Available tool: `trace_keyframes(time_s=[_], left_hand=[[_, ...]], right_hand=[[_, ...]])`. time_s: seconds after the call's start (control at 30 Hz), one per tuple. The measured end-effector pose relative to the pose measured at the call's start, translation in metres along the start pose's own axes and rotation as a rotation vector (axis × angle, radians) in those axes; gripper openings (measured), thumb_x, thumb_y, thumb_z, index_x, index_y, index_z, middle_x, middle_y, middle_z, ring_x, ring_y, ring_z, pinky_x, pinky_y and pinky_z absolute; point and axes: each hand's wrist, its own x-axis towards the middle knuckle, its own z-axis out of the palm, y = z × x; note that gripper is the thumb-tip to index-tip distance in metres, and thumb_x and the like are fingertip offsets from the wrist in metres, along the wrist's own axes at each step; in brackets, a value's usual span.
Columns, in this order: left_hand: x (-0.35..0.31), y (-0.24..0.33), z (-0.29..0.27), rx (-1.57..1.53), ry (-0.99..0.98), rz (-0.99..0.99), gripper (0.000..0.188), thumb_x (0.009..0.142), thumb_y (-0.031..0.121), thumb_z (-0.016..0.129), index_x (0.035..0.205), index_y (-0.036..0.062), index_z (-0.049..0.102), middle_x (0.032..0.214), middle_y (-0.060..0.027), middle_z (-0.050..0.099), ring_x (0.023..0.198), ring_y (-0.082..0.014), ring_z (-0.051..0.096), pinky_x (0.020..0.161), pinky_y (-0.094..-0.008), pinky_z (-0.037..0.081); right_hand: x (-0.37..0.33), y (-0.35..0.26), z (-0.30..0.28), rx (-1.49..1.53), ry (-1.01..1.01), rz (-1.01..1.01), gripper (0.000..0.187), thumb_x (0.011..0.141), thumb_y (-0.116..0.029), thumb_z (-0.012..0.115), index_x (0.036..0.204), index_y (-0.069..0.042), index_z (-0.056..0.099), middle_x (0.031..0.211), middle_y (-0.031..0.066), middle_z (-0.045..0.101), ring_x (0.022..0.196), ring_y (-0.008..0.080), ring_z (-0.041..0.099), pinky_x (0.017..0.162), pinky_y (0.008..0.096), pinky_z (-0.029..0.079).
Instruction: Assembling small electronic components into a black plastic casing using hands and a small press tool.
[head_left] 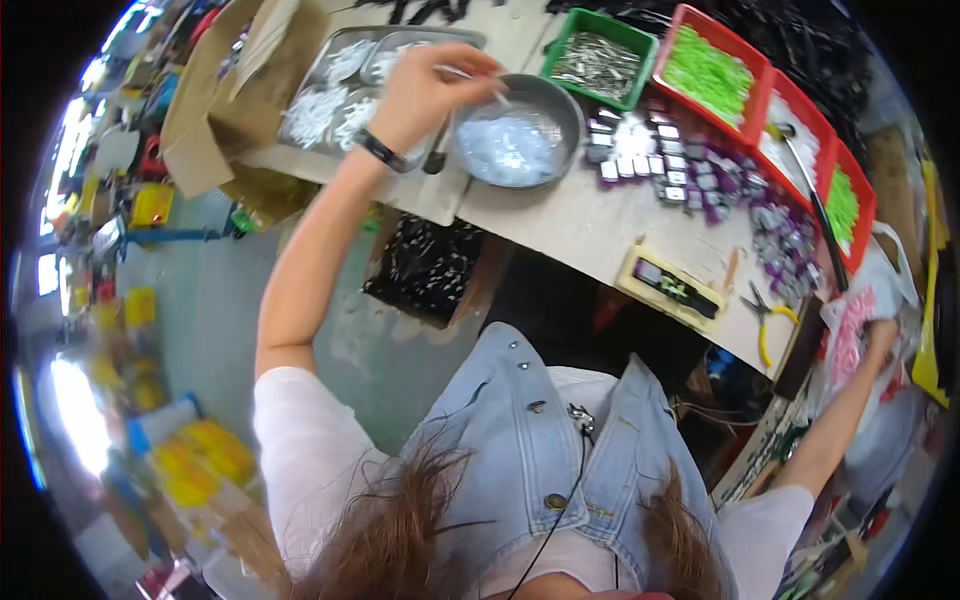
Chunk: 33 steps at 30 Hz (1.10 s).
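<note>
My left hand (430, 85), with a dark band at the wrist, is raised above the left rim of a round grey metal pan (570, 150). Its thumb and fingers are pinched on a thin pale piece (503, 98). Inside the pan lies a heap of clear, bluish-white small pieces (505, 148). Far to the right, my right hand (882, 335) is at a white plastic bag (885, 265) with pink contents showing; its fingers are hidden there. Nearest the left wrist, a metal tray (465, 38) holds white small parts in separate piles.
A green bin (553, 70) of metal parts and red bins (757, 120) of green and white pieces line the back. Purple-and-silver pieces (715, 180), a cream fixture (650, 285) and yellow-handled pliers (765, 330) lie on the table. Below stands a box of black-and-white bits (430, 265).
</note>
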Motion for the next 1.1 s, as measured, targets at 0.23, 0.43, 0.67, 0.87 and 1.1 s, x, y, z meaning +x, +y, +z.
trace_keyframes(time_s=[0.23, 0.43, 0.67, 0.87, 1.1], left_hand=[[-0.051, 0.021, 0.052, 0.553, -0.095, 0.242, 0.014, 0.070, 0.009, 0.076, 0.084, 0.0108, 0.075, 0.079, -0.0027, 0.070, 0.078, -0.0232, 0.059, 0.071, -0.0343, 0.049], [-0.040, 0.017, 0.072, 0.422, 0.005, 0.037, 0.009, 0.076, 0.011, 0.072, 0.084, 0.0096, 0.075, 0.082, -0.0031, 0.071, 0.079, -0.0198, 0.058, 0.071, -0.0325, 0.046], [-0.079, 0.094, 0.086, -0.237, 0.101, -0.280, 0.012, 0.084, 0.003, 0.068, 0.095, -0.0012, 0.072, 0.092, -0.0085, 0.071, 0.083, -0.0120, 0.063, 0.076, -0.0249, 0.048], [-0.092, 0.111, 0.113, -0.521, -0.009, -0.350, 0.014, 0.086, -0.003, 0.065, 0.099, -0.0068, 0.068, 0.095, -0.0113, 0.068, 0.086, -0.0142, 0.065, 0.080, -0.0253, 0.050], [-0.097, 0.110, 0.121, -0.573, -0.045, -0.338, 0.014, 0.086, -0.002, 0.066, 0.099, -0.0066, 0.068, 0.093, -0.0117, 0.070, 0.088, -0.0149, 0.066, 0.082, -0.0259, 0.052]], right_hand=[[-0.047, -0.014, -0.011, 0.742, 0.143, -0.152, 0.030, 0.090, -0.013, 0.060, 0.115, 0.003, 0.062, 0.111, 0.0141, 0.065, 0.095, 0.0196, 0.063, 0.083, 0.0286, 0.049], [-0.244, -0.257, -0.209, 1.322, 0.415, -0.042, 0.030, 0.096, -0.009, 0.053, 0.123, 0.005, 0.053, 0.124, 0.0168, 0.058, 0.110, 0.0205, 0.058, 0.095, 0.0316, 0.048], [-0.349, -0.459, -0.259, 1.791, -0.764, -0.278, 0.028, 0.089, 0.000, 0.057, 0.116, 0.003, 0.063, 0.107, 0.0076, 0.066, 0.096, 0.0123, 0.061, 0.086, 0.0257, 0.048], [-0.351, -0.482, -0.271, 1.896, -0.698, -0.384, 0.046, 0.082, 0.006, 0.068, 0.124, 0.000, 0.050, 0.097, 0.0088, 0.066, 0.094, 0.0127, 0.063, 0.086, 0.0262, 0.051], [-0.364, -0.485, -0.277, 1.855, -0.521, -0.450, 0.042, 0.080, 0.009, 0.068, 0.117, 0.000, 0.049, 0.096, 0.0124, 0.068, 0.094, 0.0155, 0.065, 0.085, 0.0262, 0.051]])
